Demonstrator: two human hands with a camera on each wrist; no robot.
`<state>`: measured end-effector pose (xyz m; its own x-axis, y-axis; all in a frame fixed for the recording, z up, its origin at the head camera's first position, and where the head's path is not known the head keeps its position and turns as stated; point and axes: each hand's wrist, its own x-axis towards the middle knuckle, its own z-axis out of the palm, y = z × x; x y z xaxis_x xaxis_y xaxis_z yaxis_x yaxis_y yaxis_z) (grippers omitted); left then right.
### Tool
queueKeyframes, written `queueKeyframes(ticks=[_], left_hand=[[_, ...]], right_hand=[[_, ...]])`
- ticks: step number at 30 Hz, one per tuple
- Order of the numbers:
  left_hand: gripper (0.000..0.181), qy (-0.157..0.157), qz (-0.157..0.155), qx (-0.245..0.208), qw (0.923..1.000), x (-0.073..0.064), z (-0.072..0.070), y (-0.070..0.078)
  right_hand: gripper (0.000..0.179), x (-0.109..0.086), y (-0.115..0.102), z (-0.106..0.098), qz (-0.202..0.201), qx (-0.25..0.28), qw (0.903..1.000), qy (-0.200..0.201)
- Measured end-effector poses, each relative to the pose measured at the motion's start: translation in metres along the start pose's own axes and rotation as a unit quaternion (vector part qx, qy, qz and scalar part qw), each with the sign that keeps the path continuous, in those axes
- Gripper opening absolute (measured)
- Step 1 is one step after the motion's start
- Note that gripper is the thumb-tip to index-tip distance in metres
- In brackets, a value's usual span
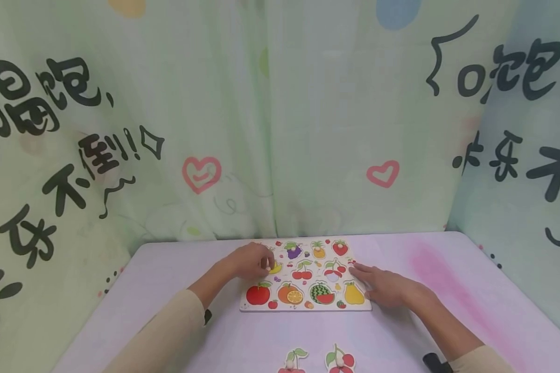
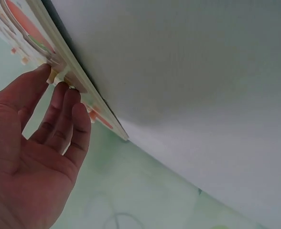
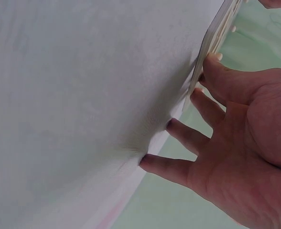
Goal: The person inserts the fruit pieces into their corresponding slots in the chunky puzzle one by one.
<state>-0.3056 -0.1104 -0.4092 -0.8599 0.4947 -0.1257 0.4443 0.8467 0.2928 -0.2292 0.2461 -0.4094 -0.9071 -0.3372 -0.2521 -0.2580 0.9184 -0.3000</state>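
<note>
A white fruit puzzle board [image 1: 308, 307] lies flat on the table, with fruit pictures such as grapes, a strawberry, a watermelon and a pear. At its left side my left hand [image 1: 252, 261] pinches the banana piece [image 1: 276, 268] between thumb and fingers. The left wrist view has the fingertips of that hand [image 2: 45, 133] at a small yellowish part on the board's face. My right hand [image 1: 387, 285] rests at the board's right edge, fingers spread. In the right wrist view, thumb and index of this hand [image 3: 236, 138] touch the board's edge while other fingertips press the tablecloth.
Two loose pieces lie near the table's front: a cherry piece [image 1: 295, 361] and a red berry-like piece [image 1: 340, 359], both cut by the frame edge. Behind the table [image 1: 205, 336] hangs a pale green curtain [image 1: 317, 129] with printed characters and hearts.
</note>
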Motion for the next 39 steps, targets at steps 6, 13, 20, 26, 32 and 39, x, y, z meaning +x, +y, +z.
queueKeyframes(ticks=[6,13,20,26,32,39], left_hand=[[0.020,0.019,0.026,0.027,0.9991,-0.006,0.001,-0.002],[0.018,0.033,0.053,0.047,0.9969,-0.026,-0.002,0.013],[0.013,0.017,0.102,0.025,0.9943,-0.049,0.004,0.037],[0.012,-0.015,0.150,0.020,0.9884,-0.064,0.013,0.053],[0.011,-0.037,0.194,0.009,0.9802,-0.079,0.019,0.066],[0.010,-0.083,0.219,-0.006,0.9723,-0.096,0.027,0.075]], right_hand=[[0.068,0.000,0.001,0.001,0.001,-0.002,1.0000,0.002],[0.068,0.001,0.001,-0.002,0.005,-0.007,1.0000,-0.001],[0.068,0.002,0.002,-0.002,-0.002,-0.005,1.0000,0.003],[0.067,0.002,0.003,0.001,0.000,-0.002,1.0000,-0.002],[0.067,0.002,0.002,0.002,0.002,-0.005,1.0000,0.003],[0.067,0.003,0.001,0.001,0.002,-0.006,1.0000,0.001]])
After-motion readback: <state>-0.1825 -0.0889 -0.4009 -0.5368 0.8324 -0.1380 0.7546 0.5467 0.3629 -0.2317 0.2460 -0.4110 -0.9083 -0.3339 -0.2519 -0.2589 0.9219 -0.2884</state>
